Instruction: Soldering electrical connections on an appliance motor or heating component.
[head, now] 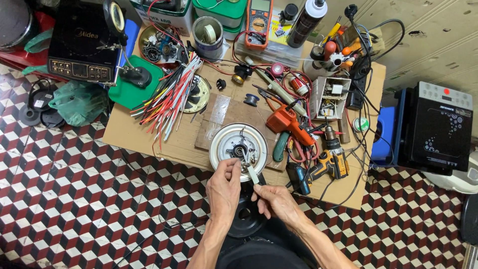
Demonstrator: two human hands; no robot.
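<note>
A round white metal plate (225, 141) with a small mechanism and thin wires at its middle lies at the near edge of the cardboard-covered table (128, 132). My left hand (224, 187) pinches at the plate's near rim, fingertips by the wires. My right hand (271, 199) holds a small pale sleeve or tool (253, 175) that angles up toward the plate's centre. Below the hands a black round part (245, 215) rests near my lap.
A bundle of coloured wires (172, 94), an orange tool (286, 122), a yellow cordless drill (331, 159), a multimeter (259, 22), a spray can (305, 22) and a tin (208, 36) crowd the table. Induction cookers stand at the left (82, 42) and the right (440, 127). The floor is checkered tile.
</note>
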